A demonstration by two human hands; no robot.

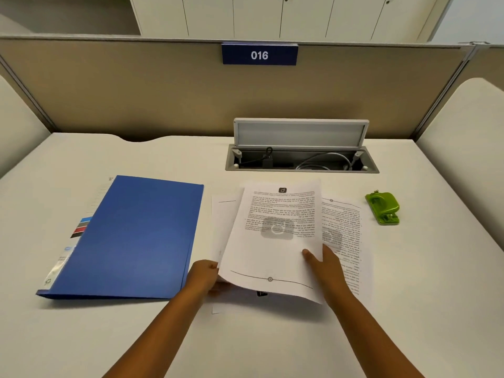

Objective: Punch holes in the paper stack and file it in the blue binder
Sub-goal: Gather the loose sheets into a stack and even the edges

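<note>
Both hands at the near middle of the white desk (272, 345), on loose printed sheets. Left hand (203, 278) grips the near-left corner of the top sheet (275, 241), fingers curled under the edge. Right hand (326, 266) pinches the same sheet's right edge, thumb on top. Sheet is lifted and tilted, printed side up (text reads upside down from here). Other sheets (346, 236) lie fanned flat beneath, poking out left and right. Blue binder (133, 238) closed, flat on desk, just left of the papers, angled slightly. Green hole punch (383, 208) sits apart, to the right and farther back. Open cable tray (301, 159) behind papers, lid up. Partition sign (259, 55) reads 016.
</note>
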